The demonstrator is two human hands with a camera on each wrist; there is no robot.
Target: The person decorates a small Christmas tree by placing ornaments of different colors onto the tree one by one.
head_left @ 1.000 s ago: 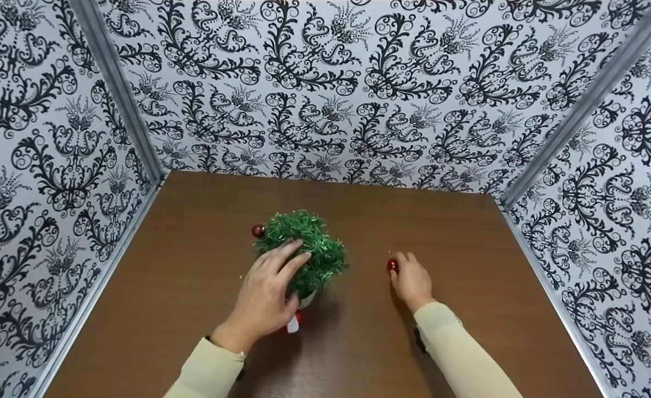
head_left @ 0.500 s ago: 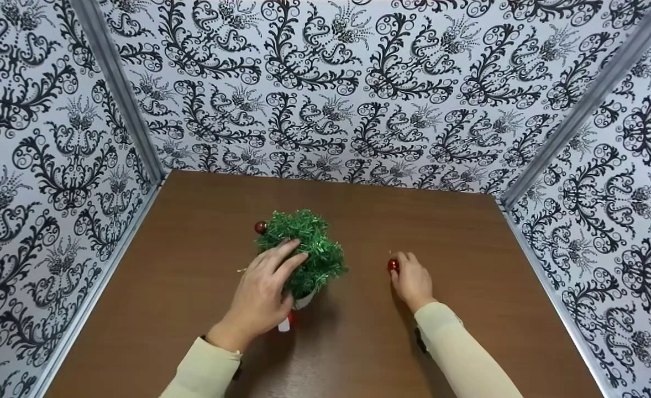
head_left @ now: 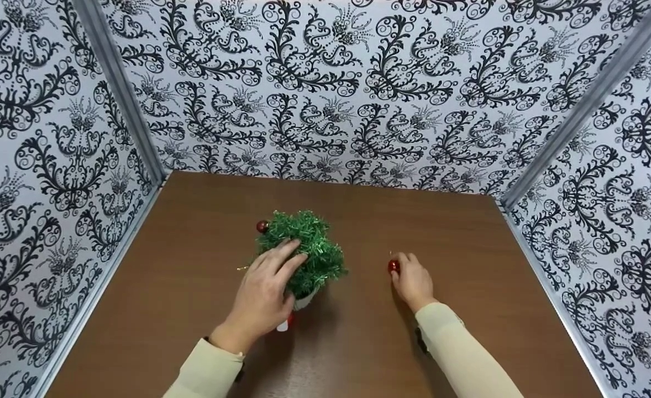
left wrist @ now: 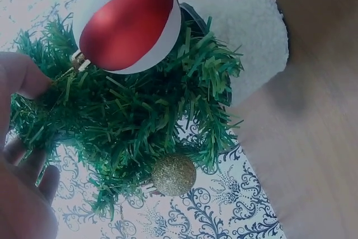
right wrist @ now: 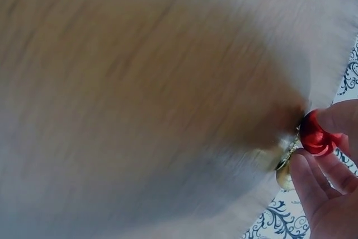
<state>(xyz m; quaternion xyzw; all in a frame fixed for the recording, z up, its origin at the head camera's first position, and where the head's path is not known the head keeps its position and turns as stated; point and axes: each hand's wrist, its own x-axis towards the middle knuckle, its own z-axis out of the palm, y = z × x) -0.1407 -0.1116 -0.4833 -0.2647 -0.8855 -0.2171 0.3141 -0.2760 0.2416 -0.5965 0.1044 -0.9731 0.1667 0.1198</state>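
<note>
A small artificial Christmas tree (head_left: 325, 257) of green tinsel stands left of the table's middle on a white base (left wrist: 251, 43). My left hand (head_left: 267, 293) grips its near left side, thumb and fingers around the foliage. A red and white bauble (left wrist: 131, 26) hangs by the thumb, and a glittery gold bauble (left wrist: 174, 175) shows lower on the tree. At the tree's far left is a dark red bauble (head_left: 262, 226). To the right, my right hand (head_left: 415, 282) pinches a shiny red bauble (right wrist: 314, 134) low over the table. A gold bauble (right wrist: 284, 177) shows beside its fingertips.
The brown wooden table (head_left: 358, 354) is enclosed by walls in black and white scroll-patterned paper (head_left: 325, 83). Grey metal posts (head_left: 121, 94) stand at the back corners. A bit of gold (head_left: 242, 268) sticks out left of the left hand.
The tree has turned and shifted slightly under my left hand. Its red and white bauble has moved a little left, the dark red one slightly up and right. My right hand stays almost still.
</note>
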